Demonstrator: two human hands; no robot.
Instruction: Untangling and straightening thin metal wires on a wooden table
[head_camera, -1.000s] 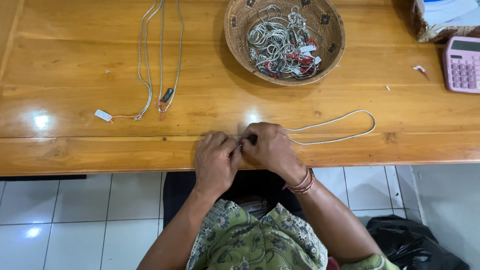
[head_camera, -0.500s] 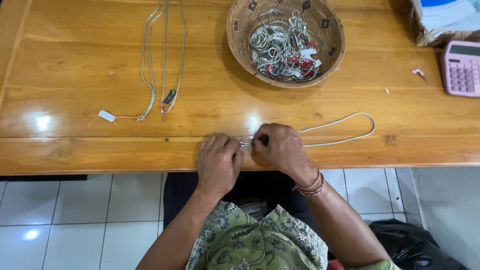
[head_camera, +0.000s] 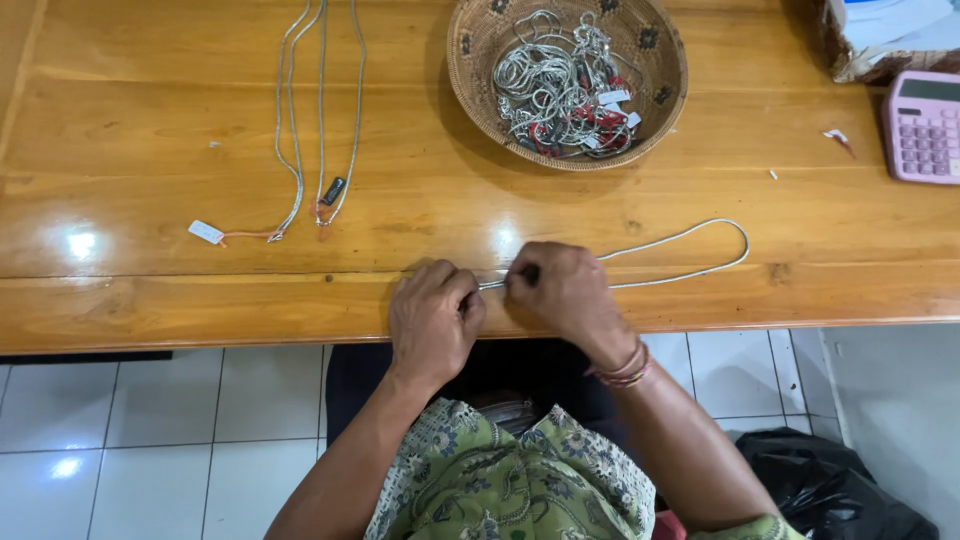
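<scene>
Both of my hands rest at the near edge of a wooden table (head_camera: 150, 300). My left hand (head_camera: 432, 318) and my right hand (head_camera: 562, 292) pinch the ends of a silver chain necklace (head_camera: 690, 252) between thumb and fingers, a short stretch of chain showing between them. The rest of that necklace lies in a long loop on the table to the right of my right hand. Bangles circle my right wrist.
A round woven basket (head_camera: 470, 70) holding several tangled silver chains with tags stands at the back. Two long silver necklaces (head_camera: 322, 120) with tags lie stretched out at the left. A pink calculator (head_camera: 922, 125) sits at the right edge. White floor tiles and a black bag lie below.
My hands have drawn slightly apart along the chain, and the short length between them now shows. The loop on the right has barely shifted.
</scene>
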